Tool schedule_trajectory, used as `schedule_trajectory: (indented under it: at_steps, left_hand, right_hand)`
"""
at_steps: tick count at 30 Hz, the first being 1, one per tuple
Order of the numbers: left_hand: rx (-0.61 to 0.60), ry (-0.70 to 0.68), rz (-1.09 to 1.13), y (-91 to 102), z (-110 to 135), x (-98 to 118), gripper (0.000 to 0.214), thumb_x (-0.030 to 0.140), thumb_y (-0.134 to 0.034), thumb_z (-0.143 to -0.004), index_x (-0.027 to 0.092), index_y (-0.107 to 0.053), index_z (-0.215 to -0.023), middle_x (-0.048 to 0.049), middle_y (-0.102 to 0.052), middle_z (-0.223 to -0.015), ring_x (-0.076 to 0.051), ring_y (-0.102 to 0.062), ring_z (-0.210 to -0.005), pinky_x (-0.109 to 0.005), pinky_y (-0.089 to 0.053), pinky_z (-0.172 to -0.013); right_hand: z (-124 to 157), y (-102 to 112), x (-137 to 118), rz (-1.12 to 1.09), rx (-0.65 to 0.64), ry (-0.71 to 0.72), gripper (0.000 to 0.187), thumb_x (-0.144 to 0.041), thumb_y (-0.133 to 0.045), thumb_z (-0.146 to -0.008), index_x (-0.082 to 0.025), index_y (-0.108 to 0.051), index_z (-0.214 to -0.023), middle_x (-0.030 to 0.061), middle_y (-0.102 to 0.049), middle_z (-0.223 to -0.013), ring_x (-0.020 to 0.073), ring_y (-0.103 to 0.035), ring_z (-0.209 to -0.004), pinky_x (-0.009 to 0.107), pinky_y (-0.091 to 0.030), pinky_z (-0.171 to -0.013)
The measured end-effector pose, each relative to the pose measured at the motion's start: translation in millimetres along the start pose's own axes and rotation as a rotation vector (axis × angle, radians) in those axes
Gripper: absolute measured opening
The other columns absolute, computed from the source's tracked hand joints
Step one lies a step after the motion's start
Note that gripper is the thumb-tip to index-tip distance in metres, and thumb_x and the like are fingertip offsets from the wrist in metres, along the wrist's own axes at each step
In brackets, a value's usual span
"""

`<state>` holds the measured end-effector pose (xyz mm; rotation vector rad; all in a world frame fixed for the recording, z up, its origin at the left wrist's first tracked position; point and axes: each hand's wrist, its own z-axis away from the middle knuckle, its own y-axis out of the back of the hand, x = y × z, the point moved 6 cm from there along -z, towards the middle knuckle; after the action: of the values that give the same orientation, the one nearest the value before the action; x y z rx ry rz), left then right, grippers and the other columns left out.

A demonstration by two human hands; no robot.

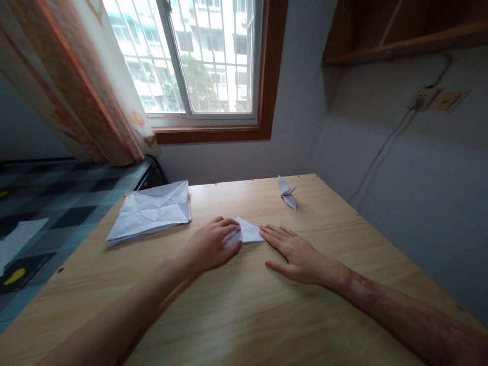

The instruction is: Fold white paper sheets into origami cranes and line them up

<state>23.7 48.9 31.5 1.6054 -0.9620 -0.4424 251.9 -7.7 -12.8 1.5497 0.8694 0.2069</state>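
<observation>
Two bare hands on one small folded white paper piece [251, 233], lying mid-table on the pale wood-grain table [229, 310]. Left hand [213, 243]: fingers bent over the paper's left part, thumb at near side; can't tell if it's pinching. Right hand [295, 254]: flat, thumb spread wide, fingertips at the paper's right corner. Beyond right hand: folded white paper bird [288, 196]. Table's left edge: creased white paper stack [152, 209]. Further left: blue-and-black checked bed cover [82, 216].
</observation>
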Motion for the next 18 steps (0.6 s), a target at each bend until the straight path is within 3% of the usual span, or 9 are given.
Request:
schedule_trajectory:
  at_steps: [4, 9, 14, 18]
  left_hand:
    - [-0.095, -0.027, -0.084, 3.8, -7, 4, 0.033, 0.039, -0.061, -0.106, 0.021, -0.08, -0.125, -0.0119, -0.08, -0.13, -0.033, -0.074, -0.118, -0.046, -0.061, -0.103]
    - [-0.194, -0.023, -0.172, 5.4, -17, 3, 0.033, 0.043, -0.068, -0.098, 0.023, -0.08, -0.122, -0.0123, -0.081, -0.124, -0.035, -0.078, -0.11, -0.043, -0.062, -0.089]
    - [-0.218, 0.048, -0.169, 9.5, -22, -4, 0.033, 0.043, -0.069, -0.096, 0.025, -0.081, -0.121, -0.0111, -0.08, -0.12, -0.034, -0.079, -0.105, -0.042, -0.061, -0.086]
    - [-0.218, 0.077, -0.29, 6.5, -25, 1, 0.033, 0.036, -0.07, -0.093, 0.022, -0.078, -0.121, -0.0112, -0.08, -0.115, -0.033, -0.078, -0.097, -0.04, -0.058, -0.076]
  right_hand:
    - [-23, 1, 7, -0.042, 0.071, 0.035, 0.066, -0.043, -0.064, -0.111, -0.025, -0.047, -0.171, 0.0122, -0.046, -0.177, 0.0323, -0.044, -0.165, 0.057, -0.037, -0.135]
    - [-48, 6, 12, -0.069, 0.248, 0.095, 0.035, -0.029, -0.067, -0.109, -0.023, -0.073, -0.143, 0.0128, -0.074, -0.149, 0.0296, -0.069, -0.137, 0.049, -0.054, -0.119]
    - [-69, 9, 11, -0.006, 0.304, 0.177, 0.018, -0.024, -0.064, -0.11, -0.023, -0.08, -0.119, 0.009, -0.083, -0.125, 0.0272, -0.074, -0.114, 0.044, -0.059, -0.103]
    - [-78, 8, 7, 0.051, 0.292, 0.251, 0.014, -0.028, -0.067, -0.109, -0.024, -0.08, -0.111, 0.0065, -0.084, -0.119, 0.0271, -0.074, -0.104, 0.043, -0.059, -0.096]
